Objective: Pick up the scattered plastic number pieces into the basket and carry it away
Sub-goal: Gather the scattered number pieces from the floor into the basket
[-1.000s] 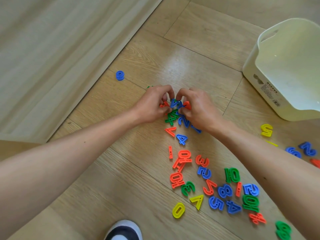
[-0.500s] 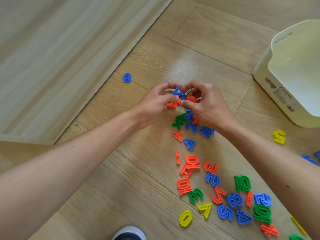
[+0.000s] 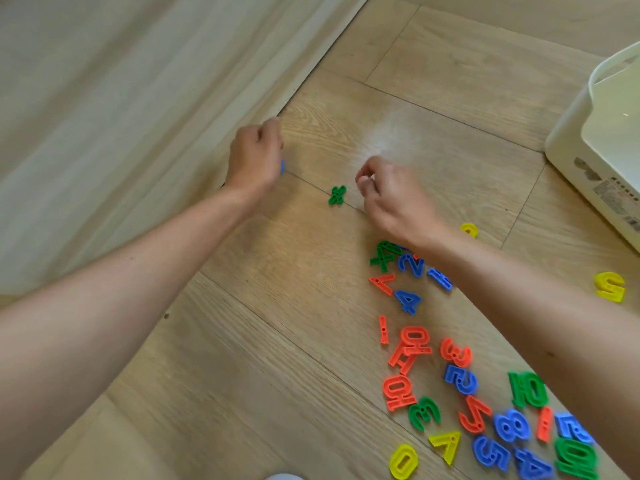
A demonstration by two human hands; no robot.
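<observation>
Fingers of my left hand [image 3: 255, 157] are curling shut over a blue piece [image 3: 282, 166] at the wall's foot; I cannot tell how firmly. Fingers [image 3: 367, 180] of my right hand [image 3: 393, 199] are bunching closed beside a green piece [image 3: 337, 195], whether holding anything I cannot tell. Most number pieces [image 3: 460, 379] are lying on the floor [image 3: 242, 358], well apart from the basket [image 3: 571, 147]. I am judging it best to sweep strays inward, then carry full handfuls across.

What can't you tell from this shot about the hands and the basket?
- Left hand: fingers curl away from the head camera; only a blue sliver shows, so any grip is unclear.
- Right hand: motion blur hides whether it holds anything.
- Basket: cut off by the right edge, contents unseen.
</observation>
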